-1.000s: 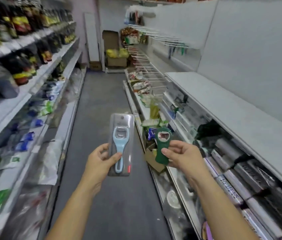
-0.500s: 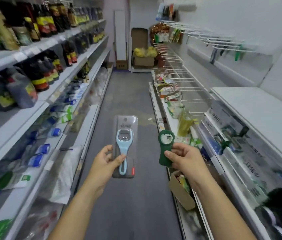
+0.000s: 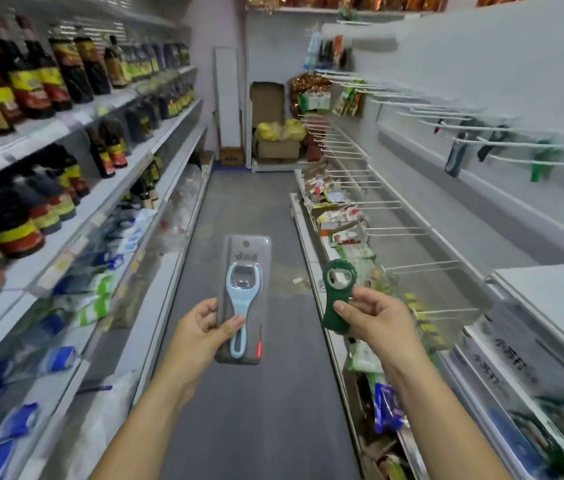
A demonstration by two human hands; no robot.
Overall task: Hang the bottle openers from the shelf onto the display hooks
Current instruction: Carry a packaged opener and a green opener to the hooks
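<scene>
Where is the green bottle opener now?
The green bottle opener is right of centre in the head view, held by the right hand, beside the packaged blue opener.

Light-blue bottle opener (image 3: 240, 299) in clear blister pack, upright; green bottle opener (image 3: 336, 299) unpackaged, upright, right of it.

The flat white cardboard boxes (image 3: 505, 355) low on my right read "小苏打"; the print on my grey-backed clear plastic blister card (image 3: 258, 299) is too blurred to read.

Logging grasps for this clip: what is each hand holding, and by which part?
The left hand grips the packaged blue bottle opener by the pack's lower left edge; the right hand pinches the green bottle opener at mid-body.
</scene>
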